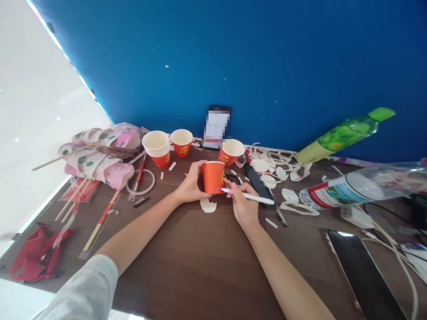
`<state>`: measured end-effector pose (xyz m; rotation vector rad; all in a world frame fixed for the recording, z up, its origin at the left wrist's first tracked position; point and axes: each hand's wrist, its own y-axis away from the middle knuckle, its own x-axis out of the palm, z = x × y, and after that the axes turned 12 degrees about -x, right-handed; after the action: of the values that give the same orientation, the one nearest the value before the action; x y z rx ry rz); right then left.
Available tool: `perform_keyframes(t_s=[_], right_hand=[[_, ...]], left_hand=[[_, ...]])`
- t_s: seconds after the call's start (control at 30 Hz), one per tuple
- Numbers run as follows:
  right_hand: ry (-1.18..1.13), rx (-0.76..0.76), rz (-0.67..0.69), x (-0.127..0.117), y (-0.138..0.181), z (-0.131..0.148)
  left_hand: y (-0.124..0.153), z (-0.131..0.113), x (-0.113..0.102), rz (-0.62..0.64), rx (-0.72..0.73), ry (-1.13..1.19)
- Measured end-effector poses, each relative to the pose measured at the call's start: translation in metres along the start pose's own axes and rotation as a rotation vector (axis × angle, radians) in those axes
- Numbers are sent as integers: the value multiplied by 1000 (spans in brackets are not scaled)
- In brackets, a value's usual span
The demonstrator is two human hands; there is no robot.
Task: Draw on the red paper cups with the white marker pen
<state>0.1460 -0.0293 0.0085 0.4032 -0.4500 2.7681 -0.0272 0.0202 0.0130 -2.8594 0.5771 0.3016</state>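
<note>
My left hand [191, 183] is wrapped round an orange paper cup [212, 177] that stands on the brown table [200, 262]. A white pen [248, 196] lies in my right hand [243, 205], its pink tip touching the lower right side of that cup. Just in front of the cup lies a small white paper cut-out [208, 205]. Behind the cup stand a stack of orange cups [157, 149], a single cup [182, 142] and a tilted cup [231, 152].
White paper scraps [276, 171] and a black cutter [257, 183] lie at the right. A green bottle [343, 133], a clear bottle [343, 191] and a phone [362, 269] are further right. Chopsticks [100, 220], patterned wrappers [100, 155] and red cloth [33, 255] are left. A phone [216, 126] leans on the blue wall.
</note>
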Motion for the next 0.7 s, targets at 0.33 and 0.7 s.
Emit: perform_keyframes(t_s=[0.33,0.7], right_hand=[[-49,49,-35,6,-2,9],[-73,61,-32,5,-2,10]], left_hand=[[1,-8,0,26,-45,97],[1,-9,1,27,-66,148]])
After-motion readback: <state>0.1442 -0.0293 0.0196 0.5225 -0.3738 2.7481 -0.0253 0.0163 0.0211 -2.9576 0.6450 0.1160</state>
